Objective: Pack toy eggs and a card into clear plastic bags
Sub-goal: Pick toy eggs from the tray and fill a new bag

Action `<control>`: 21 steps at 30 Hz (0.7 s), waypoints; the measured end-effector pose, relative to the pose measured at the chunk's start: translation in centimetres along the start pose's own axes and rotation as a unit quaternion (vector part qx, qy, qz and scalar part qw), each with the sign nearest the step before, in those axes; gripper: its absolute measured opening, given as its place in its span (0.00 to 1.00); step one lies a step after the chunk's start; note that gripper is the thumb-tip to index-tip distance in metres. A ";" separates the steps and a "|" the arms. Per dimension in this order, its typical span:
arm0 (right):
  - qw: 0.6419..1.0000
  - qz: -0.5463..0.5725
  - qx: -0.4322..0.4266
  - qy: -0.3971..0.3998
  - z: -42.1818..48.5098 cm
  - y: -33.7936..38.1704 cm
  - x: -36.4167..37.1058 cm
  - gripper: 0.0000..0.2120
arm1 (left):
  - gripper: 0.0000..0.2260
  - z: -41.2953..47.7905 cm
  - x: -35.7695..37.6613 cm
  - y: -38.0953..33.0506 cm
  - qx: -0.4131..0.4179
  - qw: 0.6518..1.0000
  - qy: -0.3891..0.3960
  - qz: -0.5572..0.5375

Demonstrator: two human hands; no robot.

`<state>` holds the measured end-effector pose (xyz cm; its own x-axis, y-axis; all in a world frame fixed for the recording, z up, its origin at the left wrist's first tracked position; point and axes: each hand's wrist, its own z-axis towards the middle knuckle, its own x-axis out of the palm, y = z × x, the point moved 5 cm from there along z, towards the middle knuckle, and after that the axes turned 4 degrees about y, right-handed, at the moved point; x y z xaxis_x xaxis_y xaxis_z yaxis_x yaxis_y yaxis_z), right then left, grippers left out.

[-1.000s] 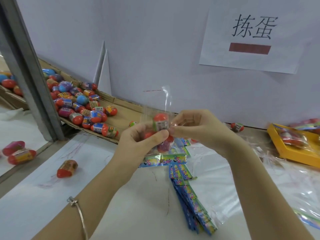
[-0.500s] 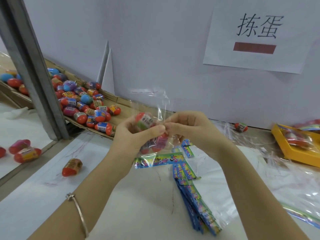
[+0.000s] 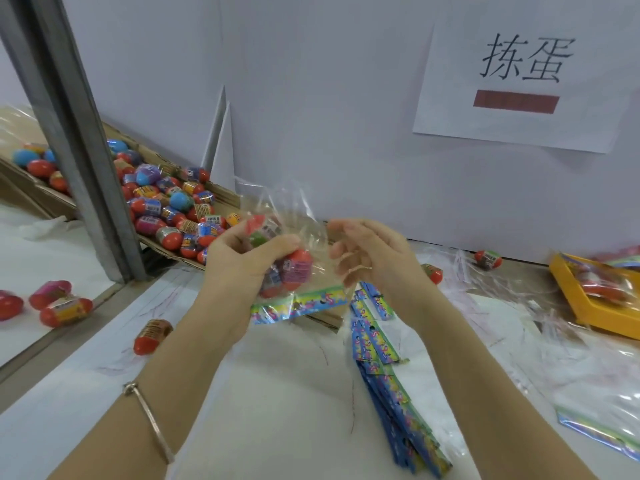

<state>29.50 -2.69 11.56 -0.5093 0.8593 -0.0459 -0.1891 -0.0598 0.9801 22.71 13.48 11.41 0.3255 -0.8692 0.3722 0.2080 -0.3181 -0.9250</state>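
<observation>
Head view: left hand [image 3: 242, 265] holds a clear crinkled plastic bag [image 3: 294, 209] up above the white bench [image 3: 277, 410], fingers and thumb curled round its middle. Inside the bag are several red-ended plastic toy eggs [image 3: 298, 268]. A bright printed card strip [image 3: 298, 303] lies along its lower edge. Right hand [image 3: 370, 258] is just beside the bag's right edge, fingers loosely curled; motion blur, so cannot tell whether they pinch the film. On the bench below is a fanned stack of blue printed cards [image 3: 381, 375]. To the left, a brown cardboard tray [image 3: 223, 195] is heaped with loose multicoloured eggs [image 3: 162, 206].
</observation>
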 end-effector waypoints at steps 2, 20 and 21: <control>0.987 -0.142 0.015 -0.077 1.1 -1.6 -0.1 0.07 | 0.11 0.7 -1.2 -0.3 0.007 0.999 -0.034 -0.009; 0.942 -0.319 -0.005 -0.105 4.2 -4.3 3.4 0.07 | 0.13 1.7 -2.7 0.9 -0.010 1.000 -0.027 -0.001; 0.955 -0.255 -0.007 -0.153 3.6 -3.6 2.0 0.08 | 0.15 1.5 -2.3 0.9 -0.006 1.000 -0.018 0.016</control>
<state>32.18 1.13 8.68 -0.0780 0.8865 -0.4561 -0.3599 0.4016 0.8422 23.54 15.75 9.88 0.3648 -0.8651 0.3442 0.1850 -0.2950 -0.9374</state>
